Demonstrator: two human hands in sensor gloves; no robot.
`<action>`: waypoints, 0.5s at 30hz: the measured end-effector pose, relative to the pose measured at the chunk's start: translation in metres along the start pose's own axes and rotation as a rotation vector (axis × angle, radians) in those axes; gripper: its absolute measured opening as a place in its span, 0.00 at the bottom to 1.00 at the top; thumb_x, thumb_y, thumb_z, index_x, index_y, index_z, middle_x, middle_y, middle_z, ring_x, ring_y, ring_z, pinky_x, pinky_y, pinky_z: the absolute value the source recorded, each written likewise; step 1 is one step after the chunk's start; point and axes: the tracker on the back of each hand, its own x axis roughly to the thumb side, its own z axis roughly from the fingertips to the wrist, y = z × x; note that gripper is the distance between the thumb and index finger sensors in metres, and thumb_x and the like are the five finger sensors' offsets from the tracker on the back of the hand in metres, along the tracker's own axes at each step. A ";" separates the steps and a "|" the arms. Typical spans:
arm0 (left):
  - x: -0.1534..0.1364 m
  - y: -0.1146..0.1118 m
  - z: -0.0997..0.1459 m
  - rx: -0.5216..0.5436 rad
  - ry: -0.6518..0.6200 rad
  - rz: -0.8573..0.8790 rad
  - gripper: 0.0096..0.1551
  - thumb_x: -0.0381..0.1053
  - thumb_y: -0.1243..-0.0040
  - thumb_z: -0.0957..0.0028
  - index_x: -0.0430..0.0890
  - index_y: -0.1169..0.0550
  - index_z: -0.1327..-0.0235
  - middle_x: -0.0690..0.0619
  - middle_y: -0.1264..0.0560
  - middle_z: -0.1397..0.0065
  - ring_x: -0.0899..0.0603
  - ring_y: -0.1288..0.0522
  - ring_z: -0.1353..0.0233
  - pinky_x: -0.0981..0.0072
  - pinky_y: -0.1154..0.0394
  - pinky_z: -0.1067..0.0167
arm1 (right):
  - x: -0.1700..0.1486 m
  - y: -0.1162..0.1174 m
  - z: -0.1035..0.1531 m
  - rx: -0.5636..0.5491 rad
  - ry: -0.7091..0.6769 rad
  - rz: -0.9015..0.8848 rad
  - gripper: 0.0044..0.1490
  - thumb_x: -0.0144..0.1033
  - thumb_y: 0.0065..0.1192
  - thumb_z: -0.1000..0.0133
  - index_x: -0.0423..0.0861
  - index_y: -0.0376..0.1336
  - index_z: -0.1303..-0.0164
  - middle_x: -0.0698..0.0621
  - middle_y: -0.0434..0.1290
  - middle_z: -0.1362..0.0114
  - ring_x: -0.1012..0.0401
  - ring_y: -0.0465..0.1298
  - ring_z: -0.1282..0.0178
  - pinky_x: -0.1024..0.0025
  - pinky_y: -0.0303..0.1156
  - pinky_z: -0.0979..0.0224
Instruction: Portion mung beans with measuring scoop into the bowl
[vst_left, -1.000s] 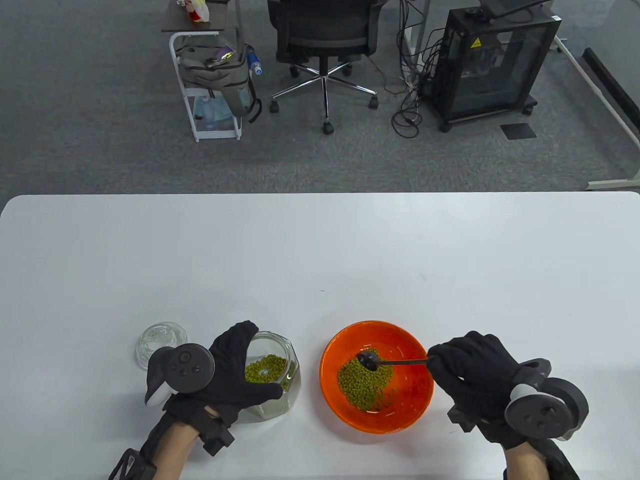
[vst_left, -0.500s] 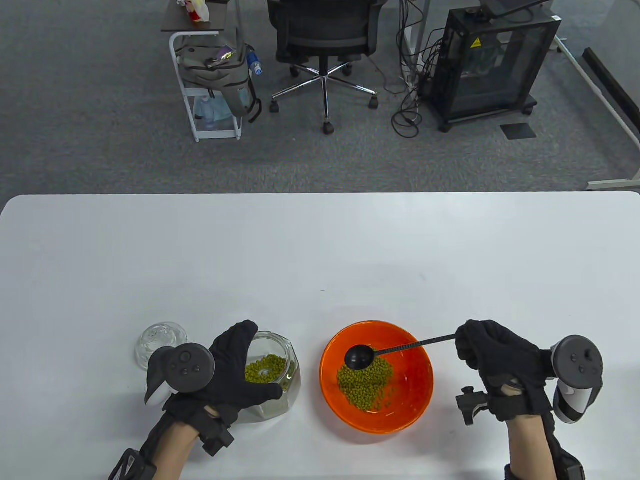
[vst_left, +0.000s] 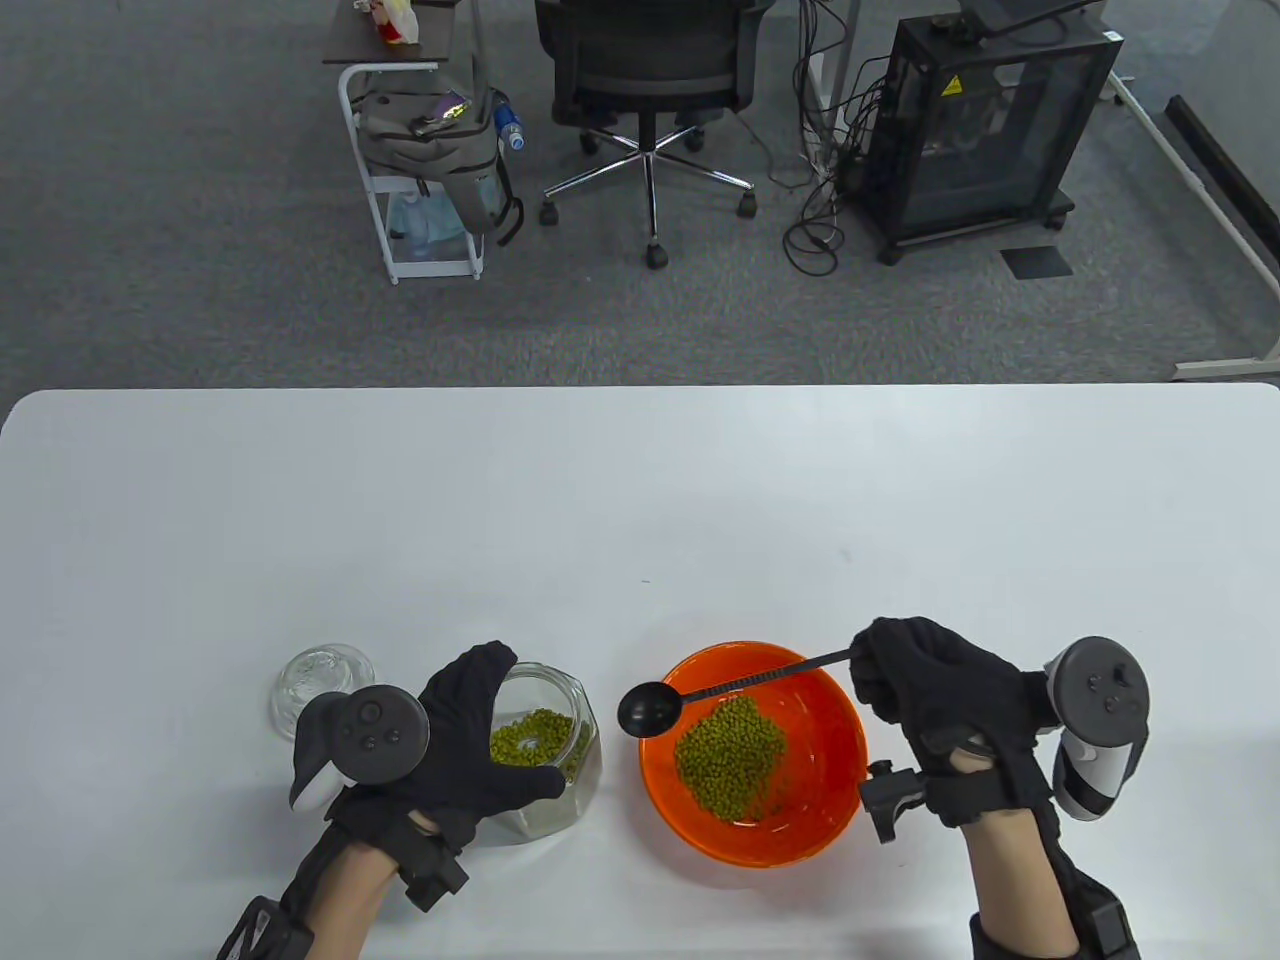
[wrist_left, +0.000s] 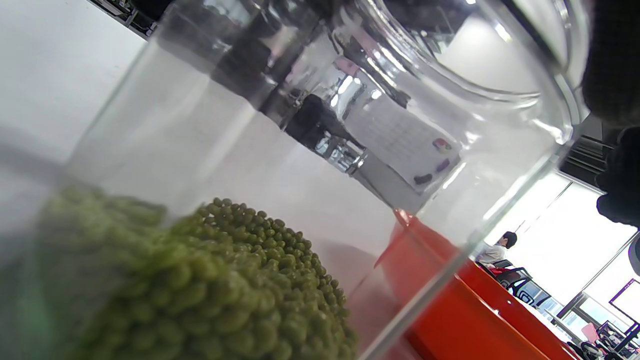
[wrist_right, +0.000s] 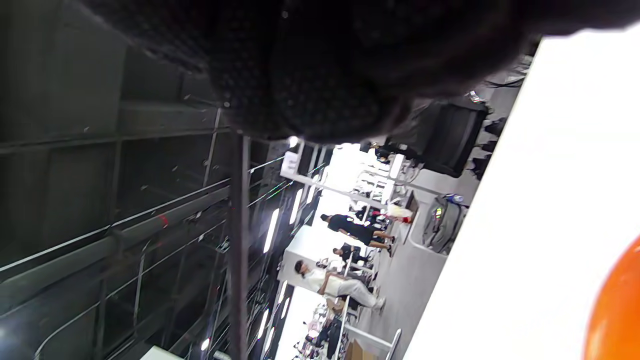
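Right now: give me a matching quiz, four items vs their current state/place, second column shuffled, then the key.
Items:
1. measuring scoop
2. orange bowl
3. glass jar
4. glass lid

States:
A. on the table left of the left hand
B. holds a pile of mung beans, right of the jar
C. empty, held by the right hand over the bowl's left rim
D. steadied by the left hand, some beans inside

Pairs: 1-C, 2-B, 3-D, 4-A

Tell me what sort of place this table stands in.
Likely an office or lab workspace: grey carpet, a swivel office chair, a black equipment cabinet with tangled cables, and a white trolley holding a backpack.
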 end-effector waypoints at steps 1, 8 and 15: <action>0.000 0.000 0.000 0.000 0.000 0.000 0.80 0.85 0.29 0.58 0.33 0.52 0.21 0.29 0.49 0.18 0.20 0.42 0.21 0.25 0.40 0.28 | 0.006 0.009 -0.001 0.006 0.001 0.011 0.27 0.51 0.67 0.46 0.39 0.80 0.65 0.44 0.85 0.63 0.55 0.82 0.71 0.59 0.79 0.62; 0.000 0.000 0.000 0.000 0.000 0.001 0.80 0.85 0.29 0.58 0.32 0.52 0.21 0.29 0.49 0.18 0.20 0.42 0.21 0.25 0.40 0.28 | 0.024 0.056 -0.013 0.055 -0.048 0.080 0.27 0.51 0.66 0.46 0.39 0.80 0.64 0.44 0.85 0.63 0.55 0.82 0.70 0.59 0.79 0.61; 0.000 0.000 0.000 0.000 0.000 0.002 0.80 0.85 0.29 0.58 0.32 0.52 0.21 0.29 0.49 0.18 0.20 0.42 0.21 0.25 0.40 0.28 | 0.034 0.088 -0.022 0.070 -0.067 0.214 0.27 0.51 0.67 0.46 0.39 0.80 0.64 0.44 0.85 0.63 0.54 0.82 0.70 0.59 0.79 0.62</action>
